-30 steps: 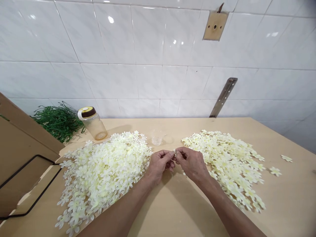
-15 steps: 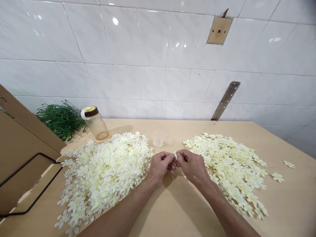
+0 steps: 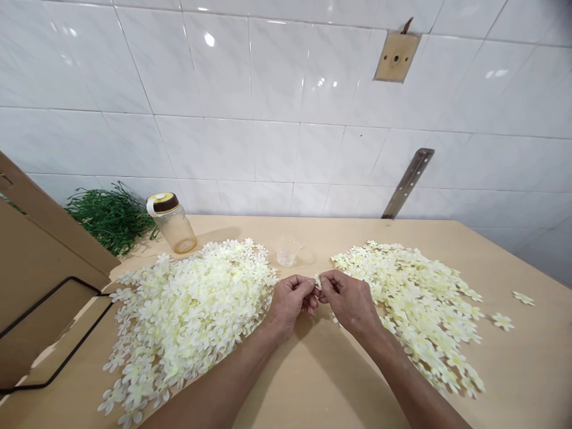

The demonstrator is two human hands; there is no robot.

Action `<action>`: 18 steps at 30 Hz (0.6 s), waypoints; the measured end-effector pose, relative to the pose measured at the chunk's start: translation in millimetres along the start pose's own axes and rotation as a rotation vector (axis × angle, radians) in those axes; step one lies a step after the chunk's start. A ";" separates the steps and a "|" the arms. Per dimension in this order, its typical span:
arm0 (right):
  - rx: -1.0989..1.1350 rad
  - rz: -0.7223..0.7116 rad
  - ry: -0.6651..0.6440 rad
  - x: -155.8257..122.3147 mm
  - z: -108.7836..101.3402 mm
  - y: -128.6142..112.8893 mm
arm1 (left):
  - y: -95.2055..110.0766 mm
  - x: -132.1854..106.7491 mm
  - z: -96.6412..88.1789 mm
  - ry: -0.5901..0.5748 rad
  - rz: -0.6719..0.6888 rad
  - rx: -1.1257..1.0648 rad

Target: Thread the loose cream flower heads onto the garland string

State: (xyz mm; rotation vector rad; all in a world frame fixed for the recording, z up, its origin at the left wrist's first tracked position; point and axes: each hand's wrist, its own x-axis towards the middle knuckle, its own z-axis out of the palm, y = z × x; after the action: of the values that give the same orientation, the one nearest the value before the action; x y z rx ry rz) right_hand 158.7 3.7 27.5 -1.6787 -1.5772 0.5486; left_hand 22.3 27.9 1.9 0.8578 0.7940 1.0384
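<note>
My left hand and my right hand meet over the middle of the wooden table, fingertips pinched together on one small cream fabric flower. A thick heap of cream flowers lies just left of my left hand. A flatter spread of cream flowers lies just right of my right hand. A small clear plastic cup stands on the table right behind my hands.
A yellow-lidded amber bottle stands at the back left beside a bundle of green plastic stems. A cardboard box with a black strap fills the left edge. Two loose flowers lie far right. White tiled wall behind.
The camera has tilted slightly, shifting the scene down. Both hands stay together on the flower, with only small finger movements.
</note>
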 end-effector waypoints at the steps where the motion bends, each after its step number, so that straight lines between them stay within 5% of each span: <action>1: 0.006 -0.009 0.001 -0.1 -0.2 0.3 | -0.4 0.3 -0.5 0.000 -0.002 -0.007; 18: -0.125 -0.271 0.013 -1.0 -3.6 3.0 | -2.7 1.9 -3.7 -0.017 -0.032 0.051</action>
State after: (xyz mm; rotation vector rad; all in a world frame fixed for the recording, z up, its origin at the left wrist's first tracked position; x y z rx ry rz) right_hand 163.2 2.0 27.3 -1.5192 -1.8244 0.3048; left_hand 20.7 29.8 -2.4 0.8937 0.8207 0.9852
